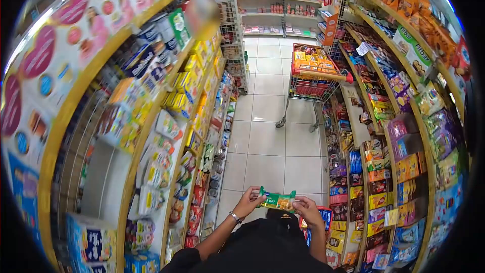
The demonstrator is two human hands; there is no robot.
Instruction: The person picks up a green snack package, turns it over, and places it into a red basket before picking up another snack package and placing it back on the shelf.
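Between my two hands, in front of my chest, is a small green and yellow snack packet [277, 201] with a picture of biscuits on its front. My left hand [248, 202] pinches its left end, with a bracelet on that wrist. At the other end, my right hand [309, 210] grips the packet's right edge. The printed side faces up toward me. Partly hidden beside my right arm is a blue and red package [325, 216].
A shopping cart [316, 78] loaded with orange and red packs stands ahead in the tiled aisle [263, 139]. Left shelves [174, 172] hold yellow boxes and packets. Right shelves [378, 172] carry many snack packs. More shelving [268, 15] crosses the far end.
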